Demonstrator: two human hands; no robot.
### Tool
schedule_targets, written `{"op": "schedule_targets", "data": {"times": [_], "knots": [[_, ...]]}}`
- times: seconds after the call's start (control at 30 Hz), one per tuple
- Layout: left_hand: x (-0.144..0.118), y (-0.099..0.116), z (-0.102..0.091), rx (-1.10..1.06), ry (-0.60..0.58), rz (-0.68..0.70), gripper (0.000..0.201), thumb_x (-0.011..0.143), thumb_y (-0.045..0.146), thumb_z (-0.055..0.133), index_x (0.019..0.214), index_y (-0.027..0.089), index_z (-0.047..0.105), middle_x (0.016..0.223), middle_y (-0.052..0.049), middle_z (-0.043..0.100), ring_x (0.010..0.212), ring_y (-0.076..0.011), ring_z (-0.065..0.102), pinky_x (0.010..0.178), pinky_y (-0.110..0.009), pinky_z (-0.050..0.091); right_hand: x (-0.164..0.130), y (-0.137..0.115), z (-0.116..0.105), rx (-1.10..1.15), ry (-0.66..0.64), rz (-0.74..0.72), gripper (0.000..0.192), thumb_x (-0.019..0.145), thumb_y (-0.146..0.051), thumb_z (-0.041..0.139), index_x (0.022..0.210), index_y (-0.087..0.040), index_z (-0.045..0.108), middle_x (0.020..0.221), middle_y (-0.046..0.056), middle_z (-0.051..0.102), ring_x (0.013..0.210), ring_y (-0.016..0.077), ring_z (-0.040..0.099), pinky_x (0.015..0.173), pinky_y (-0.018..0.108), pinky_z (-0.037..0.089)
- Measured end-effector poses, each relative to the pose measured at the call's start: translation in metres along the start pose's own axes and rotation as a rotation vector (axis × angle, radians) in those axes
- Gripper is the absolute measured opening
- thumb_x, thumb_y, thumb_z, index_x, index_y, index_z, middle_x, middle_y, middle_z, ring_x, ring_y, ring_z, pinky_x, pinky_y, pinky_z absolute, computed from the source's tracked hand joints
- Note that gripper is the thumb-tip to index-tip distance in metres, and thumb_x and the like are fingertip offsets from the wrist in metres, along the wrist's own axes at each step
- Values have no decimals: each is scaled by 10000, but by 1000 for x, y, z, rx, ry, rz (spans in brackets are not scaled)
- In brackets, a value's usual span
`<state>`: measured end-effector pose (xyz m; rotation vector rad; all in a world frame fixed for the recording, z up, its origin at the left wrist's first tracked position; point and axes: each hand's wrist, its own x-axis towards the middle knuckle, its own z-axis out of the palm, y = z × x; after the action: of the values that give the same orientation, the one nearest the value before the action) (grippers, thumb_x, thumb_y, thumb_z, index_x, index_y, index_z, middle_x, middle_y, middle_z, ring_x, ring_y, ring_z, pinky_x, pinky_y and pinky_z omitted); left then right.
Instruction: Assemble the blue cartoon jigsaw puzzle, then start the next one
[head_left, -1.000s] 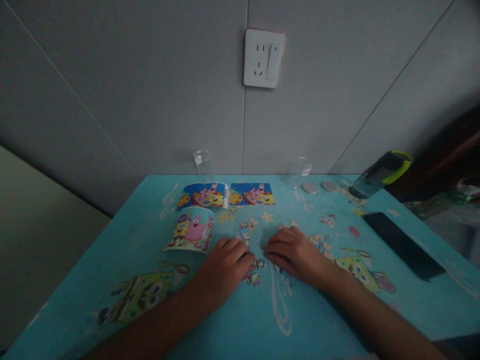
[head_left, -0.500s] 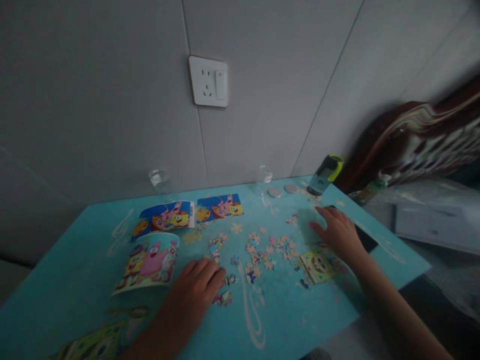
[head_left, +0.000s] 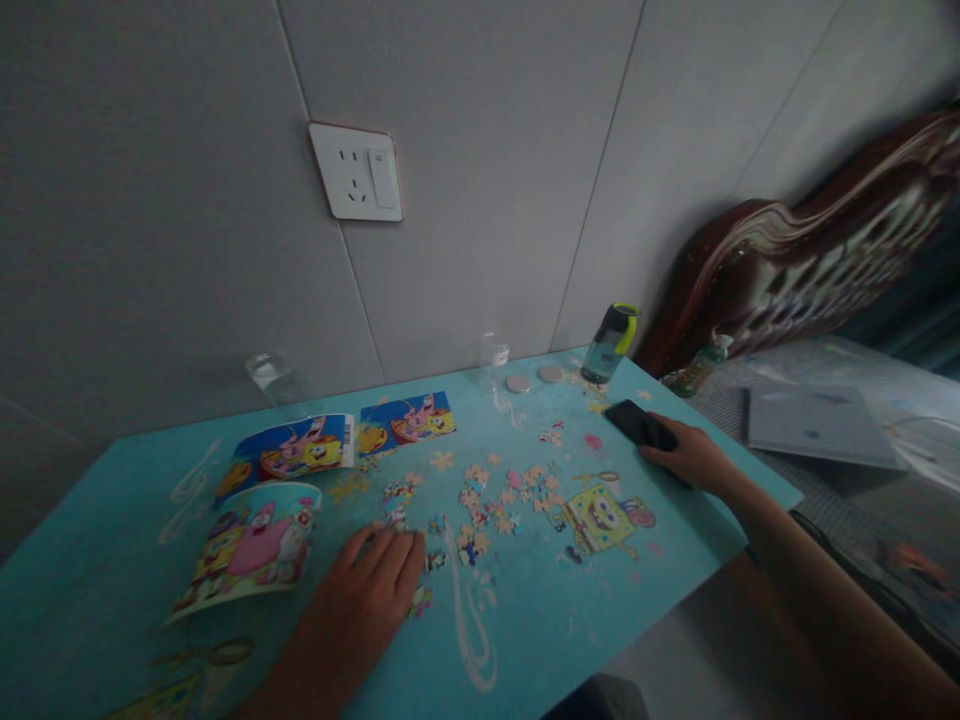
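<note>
My left hand (head_left: 369, 583) lies flat, fingers together, on the turquoise cartoon-printed table (head_left: 525, 620), touching a few loose jigsaw pieces (head_left: 420, 598) at its fingertips. More puzzle pieces (head_left: 504, 496) are scattered across the middle of the table. My right hand (head_left: 690, 455) reaches to the table's right edge and rests on a black phone (head_left: 634, 422), fingers curled over its near end. Whether the phone is lifted I cannot tell.
Three cartoon picture cards (head_left: 247, 545) (head_left: 289, 452) (head_left: 405, 422) lie at the left. Two clear cups (head_left: 274, 378) (head_left: 493, 358), two round lids (head_left: 517, 383) and a green-topped bottle (head_left: 609, 345) stand by the wall. A bed with a dark headboard (head_left: 795, 260) and a laptop (head_left: 817, 428) is to the right.
My right hand left the puzzle pieces and travelled right to the black phone. The view swung right. My left hand stayed by the pieces.
</note>
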<state>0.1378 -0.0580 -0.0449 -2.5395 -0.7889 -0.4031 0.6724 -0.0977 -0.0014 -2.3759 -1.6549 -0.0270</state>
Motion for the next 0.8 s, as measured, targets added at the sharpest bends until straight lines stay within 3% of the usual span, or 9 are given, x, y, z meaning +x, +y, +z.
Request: {"op": "schedule_targets", "data": {"times": [0.23, 0.47, 0.57, 0.7, 0.8], "knots": [[-1, -4, -1, 16, -71, -7, 485, 902, -55, 362, 1215, 129, 683, 1130, -122, 695, 1040, -270, 643, 977, -497, 485, 0, -4, -2, 30, 15, -8, 692, 805, -520, 684, 1425, -227, 593, 1234, 143, 722, 1086, 377, 665, 920, 494, 501], [-5, -10, -1, 6, 31, -10, 496, 921, -17, 310, 1178, 139, 704, 1137, -128, 709, 1073, -296, 646, 1000, -533, 464, -1, -5, 4, -9, 17, 9, 691, 839, -496, 665, 1469, -238, 548, 1369, 183, 631, 1176, 417, 613, 978, 582, 457], [-4, -14, -5, 23, 39, 12, 483, 903, -11, 326, 1169, 137, 700, 1140, -132, 711, 1066, -302, 654, 997, -536, 451, -10, -37, 12, -39, 94, -62, 657, 900, -492, 615, 1502, -255, 504, 1510, 191, 502, 1321, 449, 503, 1041, 663, 389], [-5, -21, -8, 23, 55, 52, 437, 893, 25, 364, 1153, 156, 691, 1150, -124, 706, 1046, -305, 654, 978, -537, 445, -21, -108, 21, 161, 41, -441, 451, 1002, -312, 502, 1437, -211, 564, 1430, 148, 591, 1299, 290, 562, 1100, 484, 443], [-8, -24, -4, -12, 72, 13, 376, 916, 64, 374, 1098, 168, 686, 1121, -125, 705, 1039, -304, 648, 984, -544, 447, -25, -146, 27, 250, 38, -538, 399, 1006, -222, 490, 1387, -229, 609, 1402, 113, 629, 1264, 259, 591, 1093, 459, 459]]}}
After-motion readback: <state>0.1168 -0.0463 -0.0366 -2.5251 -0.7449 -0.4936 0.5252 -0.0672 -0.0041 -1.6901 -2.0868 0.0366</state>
